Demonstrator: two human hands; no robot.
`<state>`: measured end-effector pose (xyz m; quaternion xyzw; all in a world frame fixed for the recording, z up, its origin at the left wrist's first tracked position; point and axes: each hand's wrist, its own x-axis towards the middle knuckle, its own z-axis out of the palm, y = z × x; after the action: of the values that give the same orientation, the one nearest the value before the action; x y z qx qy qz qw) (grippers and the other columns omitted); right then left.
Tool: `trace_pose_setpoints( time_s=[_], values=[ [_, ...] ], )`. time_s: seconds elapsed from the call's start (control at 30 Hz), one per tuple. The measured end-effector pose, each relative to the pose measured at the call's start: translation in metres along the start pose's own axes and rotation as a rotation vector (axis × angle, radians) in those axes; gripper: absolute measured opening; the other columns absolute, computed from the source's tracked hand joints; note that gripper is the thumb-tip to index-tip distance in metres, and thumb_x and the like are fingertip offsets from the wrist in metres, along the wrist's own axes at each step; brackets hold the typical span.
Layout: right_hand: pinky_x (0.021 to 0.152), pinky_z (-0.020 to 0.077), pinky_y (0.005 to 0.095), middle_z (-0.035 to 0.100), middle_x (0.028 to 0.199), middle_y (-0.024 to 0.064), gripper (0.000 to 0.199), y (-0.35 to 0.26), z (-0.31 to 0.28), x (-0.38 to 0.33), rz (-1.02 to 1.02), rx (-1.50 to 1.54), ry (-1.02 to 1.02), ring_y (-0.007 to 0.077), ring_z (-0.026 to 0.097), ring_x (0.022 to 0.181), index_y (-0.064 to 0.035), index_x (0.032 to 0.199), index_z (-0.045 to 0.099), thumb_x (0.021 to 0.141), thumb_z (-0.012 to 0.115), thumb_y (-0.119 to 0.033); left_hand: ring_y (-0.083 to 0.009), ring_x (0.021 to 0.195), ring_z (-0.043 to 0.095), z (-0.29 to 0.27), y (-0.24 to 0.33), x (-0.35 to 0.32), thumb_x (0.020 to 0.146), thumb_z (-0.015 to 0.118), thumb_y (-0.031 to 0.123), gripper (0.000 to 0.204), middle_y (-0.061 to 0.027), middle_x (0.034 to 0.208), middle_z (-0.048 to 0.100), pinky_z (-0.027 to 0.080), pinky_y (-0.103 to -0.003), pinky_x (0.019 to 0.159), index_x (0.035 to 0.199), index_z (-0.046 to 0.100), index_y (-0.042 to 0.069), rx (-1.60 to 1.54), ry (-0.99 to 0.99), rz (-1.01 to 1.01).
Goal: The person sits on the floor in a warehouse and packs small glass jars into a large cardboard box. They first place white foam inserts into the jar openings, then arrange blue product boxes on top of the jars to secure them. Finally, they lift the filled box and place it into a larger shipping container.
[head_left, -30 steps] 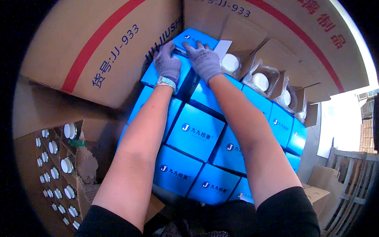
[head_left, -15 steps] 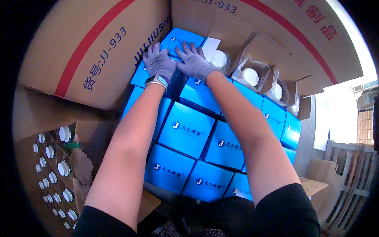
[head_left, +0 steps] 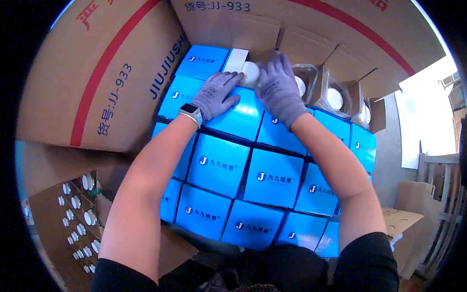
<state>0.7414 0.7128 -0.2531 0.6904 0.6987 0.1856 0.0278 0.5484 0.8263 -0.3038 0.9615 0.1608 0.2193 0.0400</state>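
Blue cardboard boxes (head_left: 219, 166) are packed in rows in front of me. In the back row one box is open, showing a round white lid (head_left: 250, 73) and an upright white flap (head_left: 237, 59). My left hand (head_left: 215, 95), in a grey glove, lies over the blue box tops. Its fingers stretch to the edge of the white lid and its thumb stands apart. On the right of that lid, my gloved right hand (head_left: 281, 90) has its fingers extended along the open box's side. Neither hand visibly holds anything.
Tall brown carton panels (head_left: 112, 78) rise at the left and back. Jars with white lids in clear plastic (head_left: 334, 98) sit in open boxes at back right. At lower left, a divided carton holds several white-lidded jars (head_left: 90, 217). A slatted wooden piece (head_left: 440, 194) stands far right.
Both hands have moved off the back-left blue box toward the open box. My right hand has gone right, across the white lid, and the hands are farther apart. The view has shifted slightly.
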Motion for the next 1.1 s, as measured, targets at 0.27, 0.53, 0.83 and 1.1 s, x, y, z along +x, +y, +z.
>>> trace_pose_setpoints(
  time_s=[0.27,0.53,0.83,1.1],
  values=[
    [0.110,0.0345,0.0555,0.068,0.116,0.0155,0.052,-0.004,-0.004,0.047,-0.220,0.300,-0.412,0.0338,0.064,0.112,-0.0041,0.132,0.056,0.083,0.057,-0.023,-0.0412,0.099,0.064,0.012,-0.007,0.044,0.085,0.056,0.018,0.066,-0.0231,0.108,0.067,0.050,-0.048,0.089,0.149,0.040,0.013,-0.155,-0.038,-0.363],
    [0.107,0.0441,0.0473,0.043,0.146,0.0207,0.085,0.032,0.039,0.030,0.016,0.684,-0.214,0.0421,0.049,0.128,-0.0272,0.153,0.036,0.083,0.058,-0.069,-0.0424,0.110,0.062,-0.014,-0.026,0.081,0.081,0.058,0.020,0.084,-0.0262,0.118,0.065,0.050,-0.045,0.096,0.156,0.020,0.011,-0.237,-0.309,-0.547],
    [0.098,0.0500,0.0523,0.040,0.146,0.0130,0.071,0.010,0.029,0.040,0.083,0.527,-0.280,0.0403,0.048,0.124,-0.0373,0.141,0.052,0.080,0.057,-0.073,-0.0465,0.115,0.058,-0.050,-0.001,0.150,0.086,0.058,0.034,0.056,-0.0284,0.123,0.062,0.048,-0.047,0.098,0.133,0.053,0.003,0.258,0.279,-0.479],
    [0.094,0.0531,0.0479,0.051,0.140,0.0208,0.052,0.054,0.087,0.030,0.456,1.202,-0.195,0.0317,0.061,0.114,-0.0121,0.137,0.052,0.092,0.064,-0.036,-0.0385,0.128,0.051,-0.037,-0.018,0.145,0.089,0.046,0.069,0.069,-0.0173,0.139,0.054,0.038,-0.056,0.105,0.117,0.071,0.011,-0.044,-0.605,-0.441]
  ],
)
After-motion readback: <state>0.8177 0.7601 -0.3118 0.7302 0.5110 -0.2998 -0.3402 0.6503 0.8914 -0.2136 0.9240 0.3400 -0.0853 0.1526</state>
